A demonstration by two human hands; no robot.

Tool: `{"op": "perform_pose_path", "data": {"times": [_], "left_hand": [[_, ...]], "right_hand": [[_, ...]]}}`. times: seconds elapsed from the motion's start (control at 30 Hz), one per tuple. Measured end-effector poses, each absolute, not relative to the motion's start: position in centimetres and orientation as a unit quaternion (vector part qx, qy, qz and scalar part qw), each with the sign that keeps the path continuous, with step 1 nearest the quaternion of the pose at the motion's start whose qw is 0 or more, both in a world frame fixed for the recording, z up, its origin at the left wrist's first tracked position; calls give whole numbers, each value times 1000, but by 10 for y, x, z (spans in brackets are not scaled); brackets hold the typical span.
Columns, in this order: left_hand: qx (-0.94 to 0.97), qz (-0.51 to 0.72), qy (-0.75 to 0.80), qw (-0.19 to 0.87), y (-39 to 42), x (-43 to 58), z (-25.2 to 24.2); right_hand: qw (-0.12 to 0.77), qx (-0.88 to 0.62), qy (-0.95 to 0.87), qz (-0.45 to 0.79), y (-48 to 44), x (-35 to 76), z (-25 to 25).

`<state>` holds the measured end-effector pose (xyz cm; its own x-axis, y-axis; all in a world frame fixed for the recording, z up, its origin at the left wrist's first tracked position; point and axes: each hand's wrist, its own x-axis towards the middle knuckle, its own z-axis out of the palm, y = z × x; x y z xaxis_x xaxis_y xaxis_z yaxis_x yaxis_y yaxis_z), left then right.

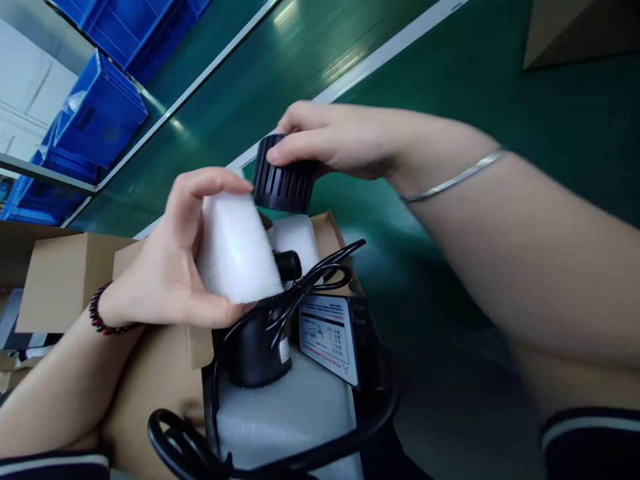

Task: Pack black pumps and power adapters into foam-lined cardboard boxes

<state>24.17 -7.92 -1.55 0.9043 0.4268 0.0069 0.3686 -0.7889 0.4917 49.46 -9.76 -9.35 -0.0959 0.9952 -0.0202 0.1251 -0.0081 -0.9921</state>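
Observation:
My left hand (185,253) is wrapped round a white foam block (237,247) above an open cardboard box (333,247). Up and to the right, my right hand (320,143) grips a ribbed black cap (283,177), whose left edge is close to my left fingertips. Beneath the foam block is a black cylindrical device (257,350) with a short black spout (289,265). Coiled black cable (320,273) lies over it. A printed label card (327,337) leans to its right. Grey-white foam (290,413) fills the lower part of the box.
Blue plastic crates (100,110) stand at the upper left beyond a metal rail. Brown cardboard boxes (57,283) are at the left, and another brown box (583,30) is at the top right. The green floor (450,73) carries pale lines.

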Motion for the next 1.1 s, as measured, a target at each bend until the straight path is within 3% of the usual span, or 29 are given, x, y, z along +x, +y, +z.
{"op": "perform_pose_path", "data": {"times": [0.1, 0.27, 0.53, 0.63, 0.87, 0.97, 1.1], "left_hand": [[914, 120, 223, 318, -81, 244, -17], [930, 174, 200, 253, -82, 248, -17], [939, 188, 210, 197, -87, 249, -17], [931, 196, 247, 186, -91, 247, -19], [926, 190, 259, 201, -91, 248, -22], [897, 170, 299, 277, -93, 255, -17], [882, 194, 278, 327, -93, 267, -7]], "right_hand": [[474, -349, -545, 597, -75, 482, -111], [570, -217, -502, 614, -82, 464, -134], [616, -260, -578, 467, -84, 442, -152], [568, -332, -596, 460, -85, 434, -149], [355, -461, -653, 484, -77, 433, -126], [347, -435, -671, 490, -73, 432, -125], [409, -387, -626, 540, -69, 432, -135]]}}
